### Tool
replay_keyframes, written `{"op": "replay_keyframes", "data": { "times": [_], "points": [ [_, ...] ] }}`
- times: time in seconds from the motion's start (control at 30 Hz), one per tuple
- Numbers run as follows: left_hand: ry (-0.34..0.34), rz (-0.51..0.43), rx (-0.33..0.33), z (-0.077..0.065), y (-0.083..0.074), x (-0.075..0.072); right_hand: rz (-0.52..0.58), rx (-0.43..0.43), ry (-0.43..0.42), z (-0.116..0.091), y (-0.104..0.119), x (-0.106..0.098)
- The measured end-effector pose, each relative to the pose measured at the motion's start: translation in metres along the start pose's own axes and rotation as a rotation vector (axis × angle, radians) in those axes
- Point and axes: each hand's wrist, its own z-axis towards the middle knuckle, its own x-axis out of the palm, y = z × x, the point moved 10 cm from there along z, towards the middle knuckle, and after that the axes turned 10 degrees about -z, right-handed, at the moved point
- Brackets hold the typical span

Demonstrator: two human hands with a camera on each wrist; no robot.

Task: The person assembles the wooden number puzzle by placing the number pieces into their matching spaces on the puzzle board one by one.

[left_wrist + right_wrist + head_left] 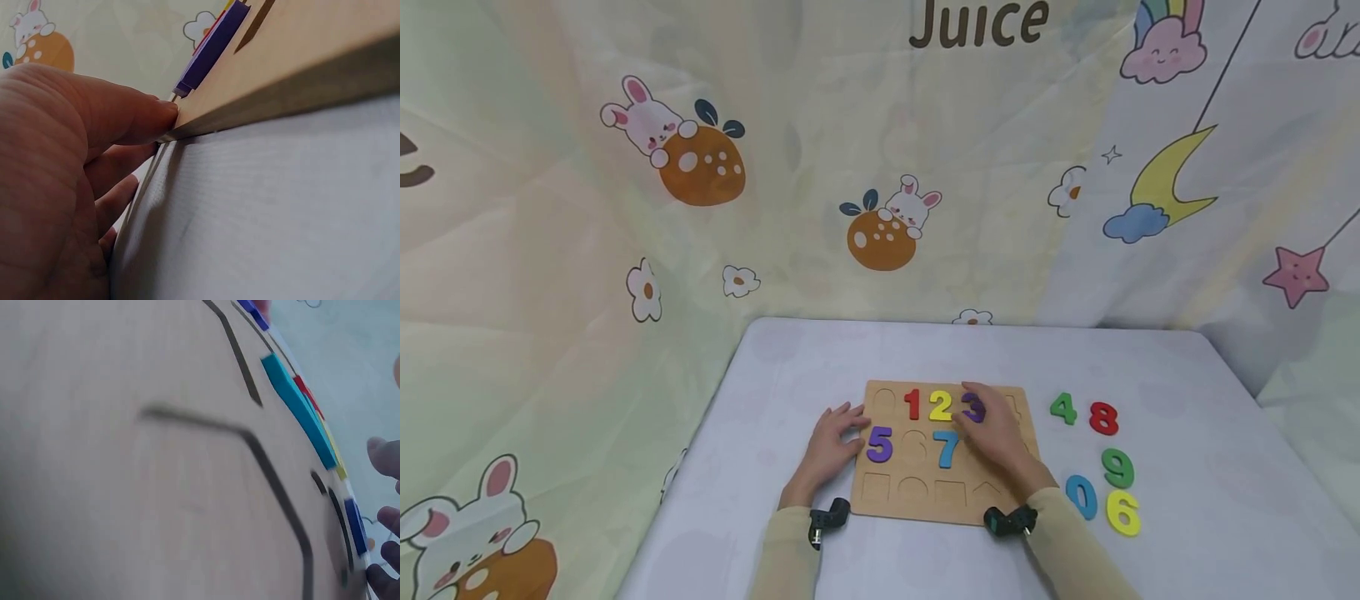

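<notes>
A wooden number puzzle board (pixel 895 502) lies on the table, holding a red 1 (pixel 912 405), yellow 2 (pixel 941 406), purple 3 (pixel 974 407), purple 5 (pixel 880 444) and blue 7 (pixel 946 449). My left hand (pixel 832 446) rests at the board's left edge beside the 5. In the left wrist view, the tip of one finger (pixel 147 115) touches that edge. My right hand (pixel 1000 429) is over the board's right side, its fingers extended around the 3 and partly covering it. Separated fingers (pixel 384 456) beside the 3 (pixel 356 526) show in the right wrist view.
Right of the board lie a green 4 (pixel 1063 408), red 8 (pixel 1103 418), green 9 (pixel 1117 468), blue 0 (pixel 1082 497) and yellow 6 (pixel 1123 512). The white table (pixel 1210 467) meets a printed curtain (pixel 805 167) behind it.
</notes>
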Motion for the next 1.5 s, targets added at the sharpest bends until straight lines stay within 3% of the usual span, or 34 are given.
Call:
{"op": "replay_keyframes", "data": {
  "times": [0.47, 0.77, 0.93, 1.2, 1.5],
  "points": [
    [-0.003, 0.005, 0.001, 0.0, -0.002, 0.0, 0.061, 0.067, -0.08, -0.028, -0.038, -0.038],
    [-0.003, 0.0, 0.005, -0.001, -0.002, 0.001, 0.004, 0.122, -0.124, -0.039, -0.058, -0.057],
    [-0.011, 0.01, 0.022, -0.001, -0.003, 0.0, -0.048, 0.208, -0.126, -0.04, -0.078, -0.064],
    [-0.006, -0.016, -0.003, -0.002, -0.001, 0.0, -0.125, 0.313, -0.237, -0.04, -0.106, -0.078],
    [-0.008, -0.011, 0.019, -0.001, 0.0, -0.002, -0.144, 0.323, -0.265, -0.039, -0.109, -0.088]
  ]
}}
